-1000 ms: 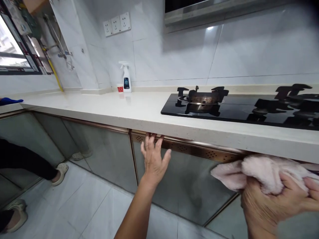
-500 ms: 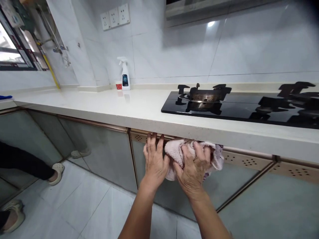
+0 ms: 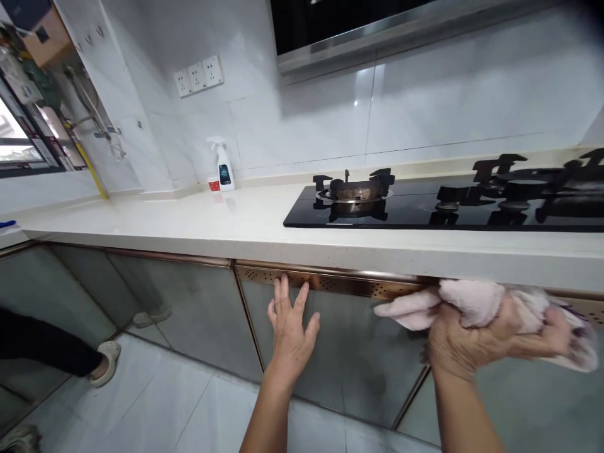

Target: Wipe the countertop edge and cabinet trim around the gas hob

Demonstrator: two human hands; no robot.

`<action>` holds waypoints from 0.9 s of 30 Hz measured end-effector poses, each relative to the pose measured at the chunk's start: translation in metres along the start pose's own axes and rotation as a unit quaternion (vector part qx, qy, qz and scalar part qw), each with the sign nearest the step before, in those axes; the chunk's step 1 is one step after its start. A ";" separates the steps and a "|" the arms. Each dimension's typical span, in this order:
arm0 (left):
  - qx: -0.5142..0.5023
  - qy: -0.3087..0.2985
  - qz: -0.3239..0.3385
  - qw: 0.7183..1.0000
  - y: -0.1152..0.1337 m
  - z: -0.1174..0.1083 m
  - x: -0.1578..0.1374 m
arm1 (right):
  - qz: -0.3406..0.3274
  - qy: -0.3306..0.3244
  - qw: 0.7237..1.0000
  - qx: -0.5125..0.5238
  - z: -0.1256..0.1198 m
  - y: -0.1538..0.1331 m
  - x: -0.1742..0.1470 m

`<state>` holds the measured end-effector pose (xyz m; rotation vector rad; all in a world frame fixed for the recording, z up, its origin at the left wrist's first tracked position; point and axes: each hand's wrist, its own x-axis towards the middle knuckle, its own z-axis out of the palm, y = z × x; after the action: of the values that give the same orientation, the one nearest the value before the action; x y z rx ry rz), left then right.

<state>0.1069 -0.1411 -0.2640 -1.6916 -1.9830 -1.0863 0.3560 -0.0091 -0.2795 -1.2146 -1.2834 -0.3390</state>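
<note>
My left hand [image 3: 291, 324] is open, fingers spread, its tips at the copper-coloured perforated strip [image 3: 352, 284] along the top of a glass cabinet door [image 3: 349, 346]. Farther right, my right hand [image 3: 486, 340] grips a pale pink cloth [image 3: 472, 301]. The cloth is bunched up just under the countertop edge, over the same line of metal trim, and one corner of it sticks out to the left. Part of the cloth and the right fingers are blurred by motion.
Above the cabinets runs a white countertop [image 3: 165, 217] with a black gas hob [image 3: 410, 217]. A spray bottle [image 3: 225, 170] and a small red cup [image 3: 214, 185] stand near the wall. A range hood [image 3: 358, 38] hangs above. At left, another person's leg [image 3: 42, 343] stands on the tiled floor.
My right hand has slid the cloth to the right along the trim. My left hand has stayed near its place, lower and with fingers more spread. The view has shifted right.
</note>
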 end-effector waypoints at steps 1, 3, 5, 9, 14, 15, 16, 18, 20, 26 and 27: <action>-0.004 0.001 -0.002 1.000 0.002 0.003 -0.002 | 0.012 0.036 0.999 0.004 -0.001 -0.002 0.001; -0.007 0.005 -0.007 1.000 0.005 0.008 -0.004 | 0.034 0.127 0.991 0.015 -0.001 -0.014 0.001; -0.006 0.008 -0.014 1.000 0.007 0.014 -0.006 | 0.040 0.126 0.991 0.033 0.002 -0.031 -0.004; -0.014 0.004 -0.022 1.000 0.007 0.022 -0.011 | 0.010 0.079 0.996 0.037 0.015 -0.060 -0.028; -0.043 -0.028 -0.010 0.999 -0.003 0.018 -0.019 | -0.163 0.002 0.986 0.037 0.023 -0.083 -0.056; -0.053 -0.034 -0.004 0.998 -0.006 0.016 -0.020 | -0.180 0.014 0.982 0.052 0.025 -0.089 -0.057; -0.065 -0.039 0.000 0.997 -0.009 0.013 -0.022 | -0.186 0.032 0.980 0.069 0.026 -0.097 -0.057; -0.092 -0.039 0.003 0.995 -0.015 0.010 -0.023 | -0.192 0.050 0.975 0.095 0.032 -0.117 -0.058; -0.124 -0.019 -0.003 0.992 -0.023 0.011 -0.024 | -0.227 0.028 0.968 0.107 0.040 -0.141 -0.061; -0.248 0.099 -0.178 0.947 -0.039 0.032 -0.027 | -0.390 -0.102 0.899 0.171 0.066 -0.204 -0.074; -0.275 0.115 -0.221 0.929 -0.039 0.034 -0.027 | -0.425 -0.116 0.881 0.172 0.070 -0.211 -0.072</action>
<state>0.0849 -0.1359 -0.3177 -1.2591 -2.0738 -2.0568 0.1307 -0.0652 -0.2497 -0.3322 -1.9598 -0.5703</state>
